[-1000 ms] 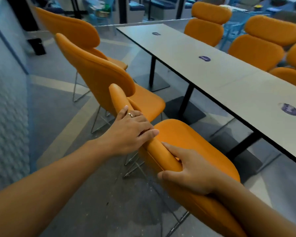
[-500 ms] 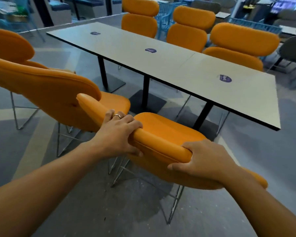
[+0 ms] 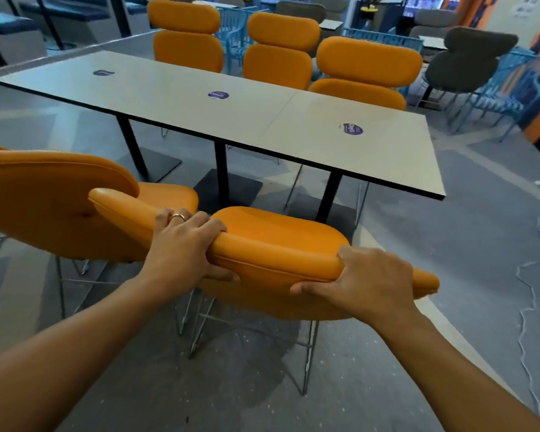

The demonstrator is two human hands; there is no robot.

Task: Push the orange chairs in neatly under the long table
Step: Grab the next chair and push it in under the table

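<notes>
An orange chair (image 3: 275, 244) on thin wire legs stands right in front of me, its seat facing the long grey table (image 3: 262, 120) and a short way off its near edge. My left hand (image 3: 184, 241) grips the top of its backrest on the left, a ring on one finger. My right hand (image 3: 365, 282) grips the same backrest edge on the right. A second orange chair (image 3: 60, 194) stands to the left, its backrest overlapping the held one. Three more orange chairs (image 3: 281, 48) sit along the table's far side.
Black table posts on square floor plates (image 3: 228, 188) stand under the table ahead of the seat. A grey chair (image 3: 468, 57) and blue metal chairs (image 3: 496, 95) are at the back right. Open grey floor lies to the right.
The view has swung right, so the table now lies square across in front of me. The held chair has turned to face the table, and both hands keep their grip.
</notes>
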